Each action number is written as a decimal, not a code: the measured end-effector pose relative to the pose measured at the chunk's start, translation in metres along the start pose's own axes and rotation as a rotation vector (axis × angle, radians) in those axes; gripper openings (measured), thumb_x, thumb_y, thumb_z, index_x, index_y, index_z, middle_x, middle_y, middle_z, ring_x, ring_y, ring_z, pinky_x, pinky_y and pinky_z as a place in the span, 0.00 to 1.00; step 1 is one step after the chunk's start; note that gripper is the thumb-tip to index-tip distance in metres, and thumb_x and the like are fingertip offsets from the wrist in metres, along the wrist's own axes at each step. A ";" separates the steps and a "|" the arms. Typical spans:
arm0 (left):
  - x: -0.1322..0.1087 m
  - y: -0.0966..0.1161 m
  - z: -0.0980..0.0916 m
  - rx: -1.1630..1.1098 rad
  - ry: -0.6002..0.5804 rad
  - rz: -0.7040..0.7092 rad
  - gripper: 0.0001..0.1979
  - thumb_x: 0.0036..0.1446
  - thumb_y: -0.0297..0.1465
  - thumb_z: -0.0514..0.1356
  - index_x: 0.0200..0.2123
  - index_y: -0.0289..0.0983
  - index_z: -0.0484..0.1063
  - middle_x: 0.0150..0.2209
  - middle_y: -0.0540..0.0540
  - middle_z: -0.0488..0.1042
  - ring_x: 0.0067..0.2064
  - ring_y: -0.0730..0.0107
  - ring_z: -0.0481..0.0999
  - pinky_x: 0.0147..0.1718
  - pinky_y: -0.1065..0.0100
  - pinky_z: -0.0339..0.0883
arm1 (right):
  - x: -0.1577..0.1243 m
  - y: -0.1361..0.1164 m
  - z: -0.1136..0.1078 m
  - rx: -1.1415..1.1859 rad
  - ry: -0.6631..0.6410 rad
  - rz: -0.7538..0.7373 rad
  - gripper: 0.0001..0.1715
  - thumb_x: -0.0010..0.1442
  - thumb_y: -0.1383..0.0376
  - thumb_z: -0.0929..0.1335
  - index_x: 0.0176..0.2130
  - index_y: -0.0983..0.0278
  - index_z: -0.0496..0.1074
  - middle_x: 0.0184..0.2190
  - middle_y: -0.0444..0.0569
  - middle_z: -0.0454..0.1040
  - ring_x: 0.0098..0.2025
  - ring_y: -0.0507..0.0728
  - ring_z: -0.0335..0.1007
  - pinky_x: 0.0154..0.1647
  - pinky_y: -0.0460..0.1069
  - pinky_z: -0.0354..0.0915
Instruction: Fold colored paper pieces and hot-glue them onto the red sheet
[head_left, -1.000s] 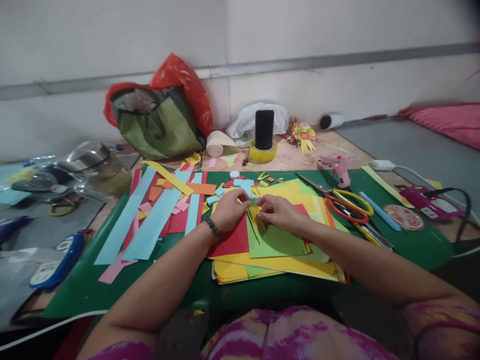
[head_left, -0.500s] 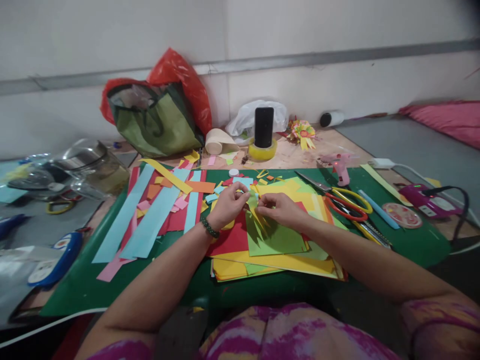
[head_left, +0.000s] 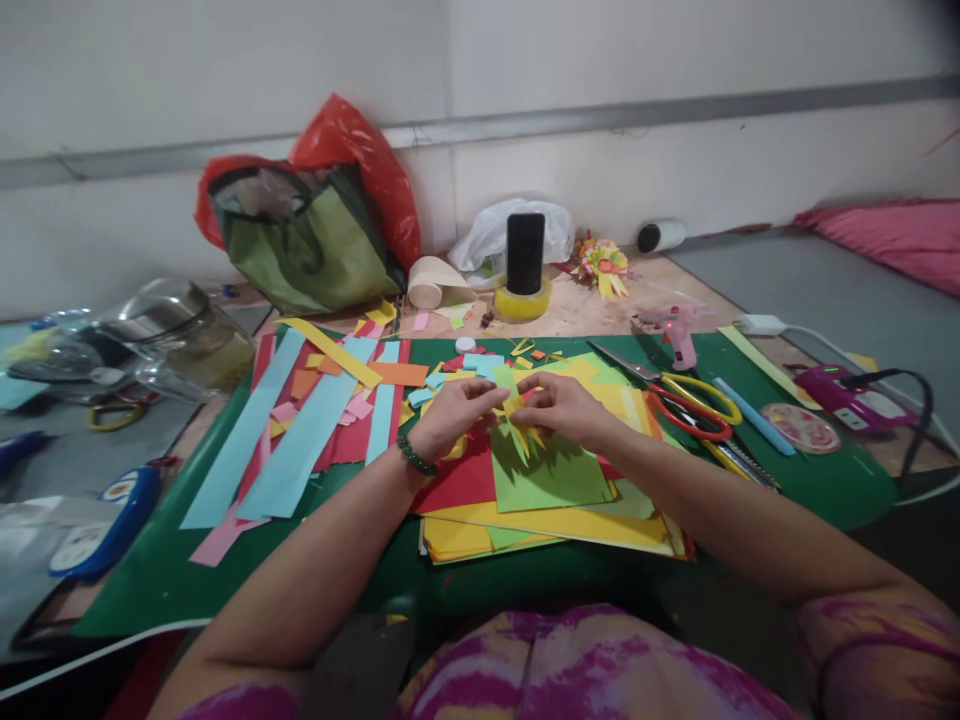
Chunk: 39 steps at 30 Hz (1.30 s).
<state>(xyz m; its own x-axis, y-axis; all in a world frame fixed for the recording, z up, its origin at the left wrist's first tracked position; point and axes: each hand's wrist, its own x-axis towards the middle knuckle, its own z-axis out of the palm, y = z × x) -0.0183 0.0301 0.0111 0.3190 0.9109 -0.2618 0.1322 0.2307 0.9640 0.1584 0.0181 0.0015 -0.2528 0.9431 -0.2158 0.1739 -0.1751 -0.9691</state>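
Note:
Between my two hands is a small yellow-green paper flower (head_left: 516,428) with pointed, fringed pieces hanging down. My left hand (head_left: 459,412) pinches it from the left, thumb and fingertips together. From the right, my right hand (head_left: 561,408) grips the same flower with bent fingers. Both hands hover above a green paper sheet (head_left: 551,485), which lies on a stack of yellow and red paper (head_left: 540,530). Small blue, yellow and orange paper scraps lie just beyond my left hand. The parts of the flower behind my fingers are hidden.
Blue paper strips (head_left: 300,450) lie left on the green mat (head_left: 360,580). To the right are scissors (head_left: 690,405), a cutter (head_left: 742,465) and a pink glue gun (head_left: 679,335). A phone (head_left: 525,253) stands in a tape roll (head_left: 523,300). A finished paper rosette (head_left: 602,265) sits behind.
My hands have shifted slightly down, with the left hand's fingers now stretched more to the right. The flower has turned, so its yellow points show more and a light green piece stands up.

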 end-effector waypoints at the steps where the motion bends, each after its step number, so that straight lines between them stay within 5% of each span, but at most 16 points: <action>1: -0.001 0.000 0.000 0.022 -0.032 -0.007 0.17 0.48 0.41 0.69 0.26 0.33 0.70 0.22 0.52 0.71 0.24 0.76 0.74 0.22 0.77 0.63 | 0.000 -0.001 0.000 -0.002 0.002 -0.003 0.21 0.45 0.64 0.74 0.37 0.64 0.64 0.16 0.35 0.68 0.16 0.47 0.61 0.18 0.43 0.57; 9: -0.003 0.000 0.002 0.009 -0.093 -0.036 0.13 0.50 0.36 0.68 0.22 0.32 0.72 0.20 0.48 0.75 0.24 0.77 0.74 0.25 0.77 0.64 | 0.000 -0.001 -0.001 -0.012 -0.014 -0.017 0.19 0.48 0.65 0.74 0.37 0.64 0.63 0.14 0.36 0.69 0.16 0.49 0.65 0.17 0.43 0.60; 26: -0.007 0.003 0.003 0.304 -0.105 0.103 0.14 0.54 0.34 0.60 0.19 0.36 0.66 0.18 0.51 0.71 0.24 0.73 0.76 0.22 0.77 0.63 | -0.002 -0.002 -0.003 -0.084 -0.059 -0.052 0.30 0.40 0.45 0.77 0.21 0.64 0.63 0.12 0.39 0.65 0.16 0.49 0.67 0.17 0.42 0.58; 39: -0.009 0.003 0.005 0.369 -0.119 0.154 0.12 0.55 0.30 0.57 0.20 0.36 0.66 0.18 0.50 0.71 0.25 0.73 0.77 0.21 0.78 0.62 | -0.003 -0.003 -0.004 -0.081 -0.040 -0.066 0.30 0.41 0.43 0.75 0.22 0.63 0.64 0.13 0.39 0.66 0.16 0.50 0.68 0.17 0.42 0.60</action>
<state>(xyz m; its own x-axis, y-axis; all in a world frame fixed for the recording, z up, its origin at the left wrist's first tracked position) -0.0161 0.0204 0.0160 0.4645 0.8744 -0.1401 0.3949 -0.0630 0.9165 0.1619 0.0170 0.0053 -0.3037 0.9396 -0.1577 0.2311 -0.0880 -0.9689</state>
